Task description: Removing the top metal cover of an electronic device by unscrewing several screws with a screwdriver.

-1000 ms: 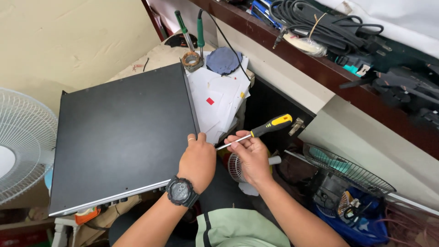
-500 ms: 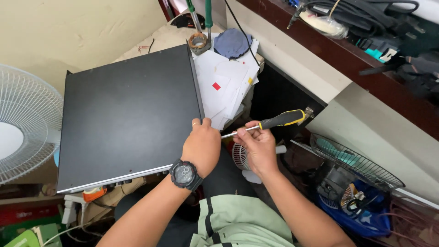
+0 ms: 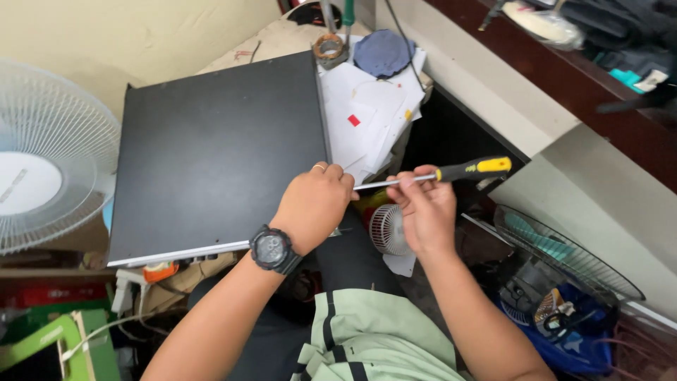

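left hand (image 3: pixel 314 204) gripping black case (image 3: pixel 211 155) corner, right hand (image 3: pixel 423 208) fingers pinching screwdriver (image 3: pixel 437 175), tip apparently hidden

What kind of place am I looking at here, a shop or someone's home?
Likely a cluttered home repair corner: the right hand holds a screwdriver against a flat black device case, with fan parts and tangled cables around.

Both forearms are bare, with no sleeves reaching the wrists. Behind the fingers of the left hand (image 3: pixel 314 204), a chunky black digital watch (image 3: pixel 271 248) with a dark round face wraps the wrist. A thin ring (image 3: pixel 319 166) circles one finger. The right hand (image 3: pixel 419 212) wears nothing. Lower down shows a pale green garment (image 3: pixel 367 339) with black stripes.
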